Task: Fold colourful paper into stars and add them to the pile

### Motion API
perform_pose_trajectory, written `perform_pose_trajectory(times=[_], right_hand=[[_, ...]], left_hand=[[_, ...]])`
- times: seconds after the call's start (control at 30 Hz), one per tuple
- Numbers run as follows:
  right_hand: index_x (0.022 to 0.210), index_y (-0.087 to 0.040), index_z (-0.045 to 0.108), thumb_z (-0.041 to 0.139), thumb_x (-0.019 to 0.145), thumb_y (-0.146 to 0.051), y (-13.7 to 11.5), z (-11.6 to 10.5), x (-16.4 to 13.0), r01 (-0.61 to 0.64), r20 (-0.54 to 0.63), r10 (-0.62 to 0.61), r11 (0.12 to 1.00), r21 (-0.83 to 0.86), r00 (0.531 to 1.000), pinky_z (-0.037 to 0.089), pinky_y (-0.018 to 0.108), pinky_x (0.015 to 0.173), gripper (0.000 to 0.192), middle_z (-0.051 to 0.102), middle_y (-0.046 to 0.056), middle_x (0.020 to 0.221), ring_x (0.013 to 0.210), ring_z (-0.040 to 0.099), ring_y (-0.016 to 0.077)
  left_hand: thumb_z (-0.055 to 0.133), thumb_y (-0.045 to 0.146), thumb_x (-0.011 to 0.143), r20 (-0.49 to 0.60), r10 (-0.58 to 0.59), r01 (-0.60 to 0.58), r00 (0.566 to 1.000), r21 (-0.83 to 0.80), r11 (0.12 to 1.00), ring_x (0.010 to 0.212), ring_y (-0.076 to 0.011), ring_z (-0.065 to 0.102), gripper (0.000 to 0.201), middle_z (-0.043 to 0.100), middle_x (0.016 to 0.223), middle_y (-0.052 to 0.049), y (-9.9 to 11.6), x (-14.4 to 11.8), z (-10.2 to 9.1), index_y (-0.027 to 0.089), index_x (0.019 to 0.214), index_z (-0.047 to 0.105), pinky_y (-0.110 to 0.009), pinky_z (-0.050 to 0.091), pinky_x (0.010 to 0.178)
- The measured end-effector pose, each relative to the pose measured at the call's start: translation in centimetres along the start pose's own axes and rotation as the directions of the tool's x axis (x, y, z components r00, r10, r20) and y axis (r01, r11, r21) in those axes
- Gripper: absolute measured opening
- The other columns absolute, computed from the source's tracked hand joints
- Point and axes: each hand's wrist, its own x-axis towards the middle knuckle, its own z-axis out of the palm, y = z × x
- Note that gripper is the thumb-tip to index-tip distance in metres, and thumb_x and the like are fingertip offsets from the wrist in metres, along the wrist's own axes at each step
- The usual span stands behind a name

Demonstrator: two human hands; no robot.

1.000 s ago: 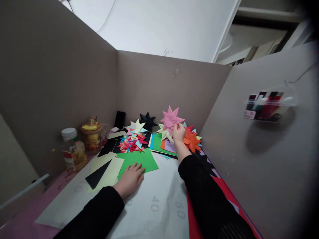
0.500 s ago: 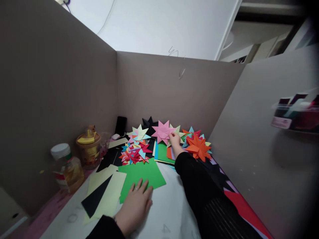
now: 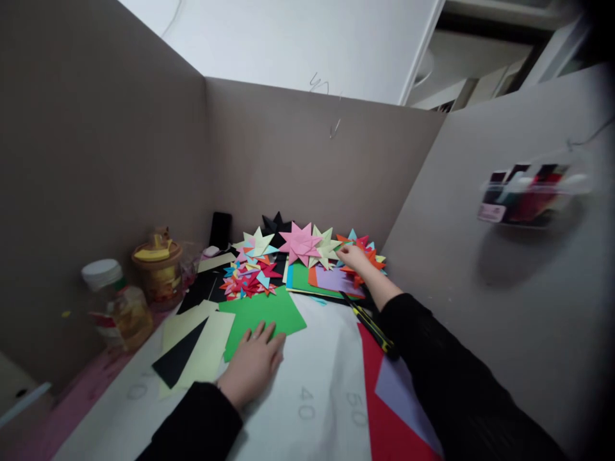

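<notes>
Since half a second ago the right hand [image 3: 354,257] has let go of the pink star [image 3: 300,242] and shifted rightward onto the orange star [image 3: 368,264]; a second ago it held the pink star lifted above the pile, and that star now lies flat among the others. The left hand [image 3: 254,363] has stayed pressed on the table.

In the head view, the pink star is a many-pointed folded paper piece with sharp creases and a matte surface. It rests at the back of the desk, just left of a pale yellow-green star [image 3: 325,244] and in front of a black star [image 3: 275,224]. The right hand lies well to the right of the pink star, no longer touching it, with its fingers loosely curled over the orange star's points; whether they pinch it I cannot tell. Left of the pink star sits a heap of smaller multicoloured stars [image 3: 250,276].

The left hand lies flat, fingers spread and empty, its fingertips on the near edge of a green paper sheet [image 3: 262,315] in front of the pink star. Beside that sheet lie pale yellow sheets [image 3: 202,349] with a black triangle [image 3: 180,358] on top. A yellow-and-black utility knife [image 3: 368,323] lies near the right forearm, on the white gridded mat [image 3: 312,390]. Far left of the pink star stand a clear bottle [image 3: 115,307] and a jar [image 3: 158,266].
</notes>
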Motion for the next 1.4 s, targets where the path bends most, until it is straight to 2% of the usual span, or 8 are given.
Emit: perform_pose_trajectory(times=[0.13,0.2,0.3,0.4,0.6,0.8,1.03,1.4], right_hand=[[0.071,-0.014,0.064,0.074,0.059,-0.033,4.4,-1.4,-7.3,0.034,0.262,0.015,0.983,-0.181,0.965,0.037,0.025,0.059,0.024,0.065,0.005,0.068,0.063,0.056,0.0161],[0.08,-0.014,0.065,0.08,0.049,-0.034,5.7,-1.1,-10.6,0.043,0.34,0.045,0.968,-0.248,0.939,0.038,0.025,0.059,0.039,0.067,0.007,0.075,0.067,0.059,0.0191],[0.098,-0.012,0.063,0.079,0.052,-0.035,6.2,-0.8,-13.4,0.067,0.392,0.061,0.951,-0.303,0.918,0.04,0.026,0.061,0.053,0.067,0.011,0.087,0.075,0.062,0.0225],[0.109,-0.012,0.059,0.073,0.062,-0.033,4.9,-1.1,-14.1,0.11,0.397,0.022,0.945,-0.306,0.918,0.041,0.026,0.066,0.053,0.065,0.013,0.096,0.084,0.062,0.0243],[0.122,-0.021,0.057,0.059,0.078,-0.029,0.6,-0.2,-16.0,0.362,0.373,-0.279,0.916,-0.174,0.885,0.038,0.025,0.076,0.045,0.058,0.011,0.105,0.09,0.057,0.0216],[0.117,-0.022,0.06,0.056,0.077,-0.02,1.2,1.8,-16.9,0.362,0.426,-0.27,0.92,-0.151,0.863,0.038,0.025,0.078,0.04,0.053,0.01,0.103,0.09,0.055,0.0201],[0.118,-0.02,0.059,0.057,0.075,-0.019,2.2,1.5,-16.6,0.361,0.455,-0.294,0.93,-0.067,0.841,0.037,0.026,0.083,0.042,0.052,0.01,0.099,0.091,0.054,0.0205],[0.119,-0.022,0.057,0.055,0.077,-0.02,2.2,1.3,-16.8,0.354,0.464,-0.275,0.931,-0.091,0.842,0.037,0.029,0.085,0.042,0.051,0.01,0.104,0.098,0.051,0.0233]], left_hand=[[0.036,0.034,0.092,-0.029,0.018,-0.018,0.999,0.015,1.0,0.135,-0.0339,0.03,0.04,0.041,0.144,-0.012,0.2,0.0,0.3,0.027,0.128,0.052,-0.056,0.026,0.105],[0.035,0.034,0.092,-0.04,0.015,-0.014,0.999,0.019,1.0,0.136,-0.0348,0.029,0.039,0.041,0.143,-0.012,0.5,0.0,0.3,0.028,0.128,0.051,-0.06,0.024,0.104],[0.038,0.034,0.091,-0.081,-0.007,0.012,0.997,0.061,0.998,0.136,-0.036,0.026,0.038,0.042,0.143,-0.011,0.9,0.0,0.3,0.029,0.126,0.052,-0.069,0.015,0.102],[0.043,0.034,0.089,-0.178,-0.022,0.047,0.984,0.137,0.989,0.137,-0.0371,0.022,0.036,0.044,0.141,-0.01,1.0,0.1,0.4,0.028,0.122,0.055,-0.072,0.006,0.102],[0.045,0.035,0.089,-0.268,-0.031,0.089,0.963,0.207,0.974,0.139,-0.0388,0.014,0.038,0.039,0.145,-0.01,0.8,0.2,0.7,0.027,0.125,0.052,-0.073,0.004,0.101],[0.042,0.036,0.09,-0.219,-0.036,0.083,0.975,0.212,0.974,0.14,-0.0377,0.012,0.044,0.035,0.148,-0.009,0.7,0.5,1.0,0.027,0.133,0.046,-0.07,0.007,0.103],[0.036,0.04,0.092,-0.105,-0.097,0.109,0.99,0.117,0.987,0.14,-0.0358,0.013,0.048,0.03,0.15,-0.009,0.4,0.9,1.1,0.026,0.138,0.04,-0.065,0.016,0.105],[0.034,0.04,0.092,-0.064,-0.112,0.118,0.992,0.108,0.987,0.139,-0.0354,0.018,0.049,0.032,0.149,-0.009,0.4,0.9,0.8,0.025,0.139,0.04,-0.062,0.021,0.105]])
